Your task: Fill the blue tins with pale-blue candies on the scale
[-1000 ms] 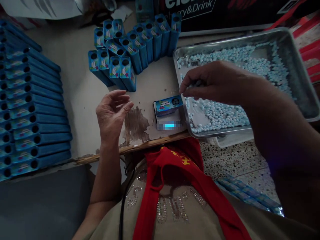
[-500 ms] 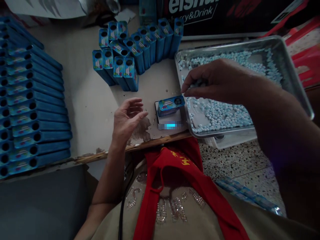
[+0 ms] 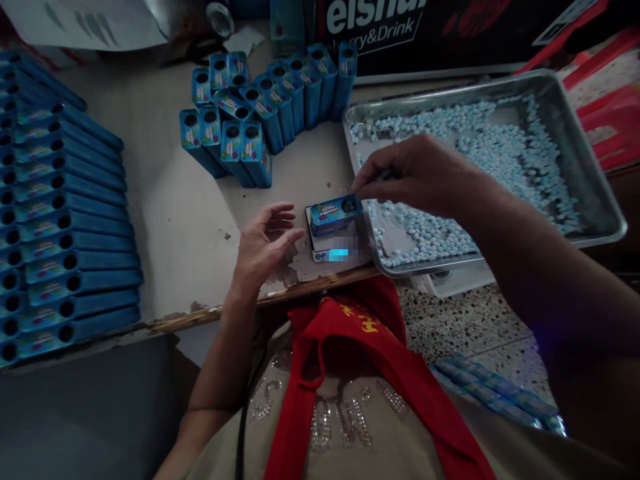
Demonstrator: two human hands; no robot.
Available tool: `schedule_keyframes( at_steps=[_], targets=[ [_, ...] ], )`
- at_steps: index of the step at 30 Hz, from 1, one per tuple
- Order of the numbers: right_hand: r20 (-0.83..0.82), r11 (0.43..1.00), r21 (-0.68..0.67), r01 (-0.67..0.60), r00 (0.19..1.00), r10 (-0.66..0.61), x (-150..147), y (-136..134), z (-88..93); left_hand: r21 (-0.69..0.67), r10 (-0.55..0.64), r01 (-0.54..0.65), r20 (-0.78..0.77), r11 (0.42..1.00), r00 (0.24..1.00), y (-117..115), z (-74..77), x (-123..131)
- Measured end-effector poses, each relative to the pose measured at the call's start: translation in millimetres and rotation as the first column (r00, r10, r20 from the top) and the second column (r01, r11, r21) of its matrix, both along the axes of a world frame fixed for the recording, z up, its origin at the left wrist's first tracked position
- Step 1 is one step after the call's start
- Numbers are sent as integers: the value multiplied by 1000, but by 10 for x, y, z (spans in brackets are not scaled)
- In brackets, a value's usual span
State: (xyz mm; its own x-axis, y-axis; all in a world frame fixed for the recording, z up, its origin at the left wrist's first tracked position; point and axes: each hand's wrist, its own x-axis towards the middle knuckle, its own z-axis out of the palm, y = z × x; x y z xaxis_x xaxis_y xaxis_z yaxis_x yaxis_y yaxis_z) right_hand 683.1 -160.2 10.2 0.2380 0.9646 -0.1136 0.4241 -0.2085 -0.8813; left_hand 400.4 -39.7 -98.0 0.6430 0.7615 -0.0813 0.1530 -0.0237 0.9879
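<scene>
A blue box (image 3: pixel 334 215) with a round hole near its right end stands on a small scale (image 3: pixel 327 248) with a lit display. My right hand (image 3: pixel 413 173) is curled round several pale blue candies, its fingertips at the hole end of the box. Under that hand lies a metal tray (image 3: pixel 607 200) holding many pale blue and white candies (image 3: pixel 435 233). To the left of the scale, my left hand (image 3: pixel 267 243) hovers with fingers apart and nothing in it.
Upright blue boxes (image 3: pixel 260 150) cluster behind the scale. Stacked blue boxes (image 3: pixel 80 260) fill the far left. A black printed carton (image 3: pixel 375 40) stands at the back. The table's worn wooden edge (image 3: pixel 295 290) runs in front.
My right hand has come down and slightly left, closer to the box's hole. My left hand has shifted a little right, toward the scale. The view has moved slightly.
</scene>
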Motion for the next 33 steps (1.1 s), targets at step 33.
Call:
schedule_keyframes(
  at_steps=[33],
  targets=[
    [-95,998,-10,61,994,-62,155,-71,-254,524,-135,301,-331,796,934,-237,154,553]
  ],
)
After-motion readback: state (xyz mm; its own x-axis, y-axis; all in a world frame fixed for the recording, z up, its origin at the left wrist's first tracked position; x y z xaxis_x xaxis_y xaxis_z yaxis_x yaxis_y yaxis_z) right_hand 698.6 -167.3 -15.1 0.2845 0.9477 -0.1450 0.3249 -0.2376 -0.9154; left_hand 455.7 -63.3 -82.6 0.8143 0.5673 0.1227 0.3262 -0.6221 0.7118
